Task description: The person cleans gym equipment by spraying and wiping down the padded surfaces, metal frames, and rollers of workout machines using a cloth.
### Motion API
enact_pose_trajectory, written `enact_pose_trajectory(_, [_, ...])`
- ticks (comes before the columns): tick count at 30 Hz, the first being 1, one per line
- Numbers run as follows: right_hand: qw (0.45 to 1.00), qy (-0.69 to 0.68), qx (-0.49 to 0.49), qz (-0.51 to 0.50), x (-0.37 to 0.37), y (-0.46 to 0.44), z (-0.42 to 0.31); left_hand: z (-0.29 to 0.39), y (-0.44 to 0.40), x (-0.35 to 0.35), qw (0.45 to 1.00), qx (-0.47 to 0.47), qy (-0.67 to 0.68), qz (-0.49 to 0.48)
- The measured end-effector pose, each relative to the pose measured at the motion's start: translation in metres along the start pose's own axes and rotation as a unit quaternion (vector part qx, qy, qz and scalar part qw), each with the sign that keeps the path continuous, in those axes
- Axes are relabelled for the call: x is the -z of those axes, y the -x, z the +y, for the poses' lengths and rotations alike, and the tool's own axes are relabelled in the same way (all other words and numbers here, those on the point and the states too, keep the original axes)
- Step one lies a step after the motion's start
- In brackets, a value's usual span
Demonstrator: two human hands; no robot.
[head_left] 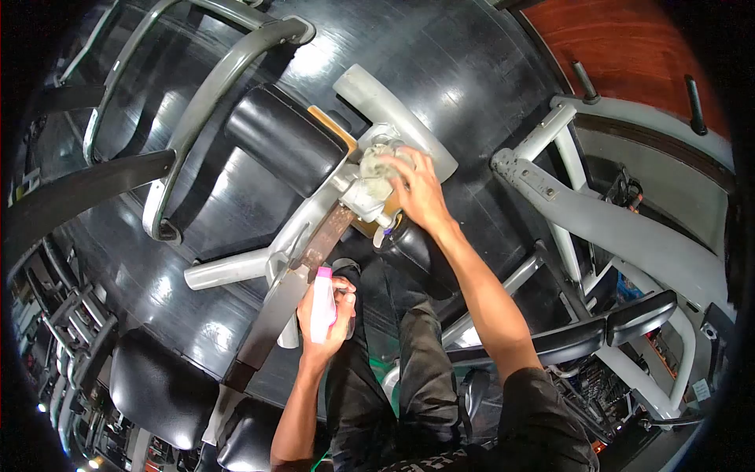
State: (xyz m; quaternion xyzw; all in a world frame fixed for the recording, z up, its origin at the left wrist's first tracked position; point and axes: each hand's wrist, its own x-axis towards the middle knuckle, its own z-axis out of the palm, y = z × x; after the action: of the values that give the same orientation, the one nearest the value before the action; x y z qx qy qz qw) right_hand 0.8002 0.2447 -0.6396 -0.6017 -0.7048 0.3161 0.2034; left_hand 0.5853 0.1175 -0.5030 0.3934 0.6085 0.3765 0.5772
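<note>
My right hand (417,187) presses a pale, crumpled cloth (376,164) onto the grey metal bracket of an exercise bench (318,228). Its fingers curve over the cloth. Lower down, my left hand (334,321) is wrapped around a white spray bottle with a pink top (322,307), held beside the bench's dark centre rail. A black padded roller (287,140) sits left of the bracket. Below my right hand is a second black pad (417,256), partly covered by my forearm.
Curved grey machine frames (212,94) stand at the upper left, and a thick grey frame beam (613,208) reaches in from the right. A black seat pad (161,389) lies at the lower left. The floor (440,55) is dark and shiny.
</note>
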Motion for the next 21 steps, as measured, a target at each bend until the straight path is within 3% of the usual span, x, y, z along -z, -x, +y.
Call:
enact_pose_trajectory(3, [0.987, -0.045, -0.157, 0.002, -0.025, -0.040, 0.049, -0.004, 0.001, 0.001, 0.999, 0.045, 0.024, -0.007])
enact_pose_trajectory(5, [0.948, -0.119, -0.270, -0.116, -0.058, -0.076, 0.119, -0.005, -0.001, 0.001, 0.999, 0.041, 0.017, -0.005])
enact_pose_trajectory(8, [0.936, -0.049, -0.310, -0.159, -0.057, -0.095, 0.114, -0.004, -0.009, -0.002, 0.999, 0.030, 0.005, 0.009])
enact_pose_trajectory(11, [0.956, -0.036, -0.229, -0.181, -0.027, -0.089, 0.082, -0.001, -0.012, -0.004, 0.999, 0.033, 0.010, 0.023])
enact_pose_trajectory(15, [0.970, -0.119, -0.151, -0.145, 0.016, -0.053, 0.053, 0.000, -0.026, -0.009, 0.999, 0.046, 0.010, 0.008])
enact_pose_trajectory(19, [0.958, -0.158, -0.205, -0.124, -0.009, -0.070, 0.088, -0.006, -0.041, -0.014, 1.000, 0.009, 0.010, 0.010])
enact_pose_trajectory(21, [0.936, -0.082, -0.253, -0.232, -0.023, -0.104, 0.108, -0.010, -0.047, -0.013, 1.000, 0.006, 0.005, 0.017])
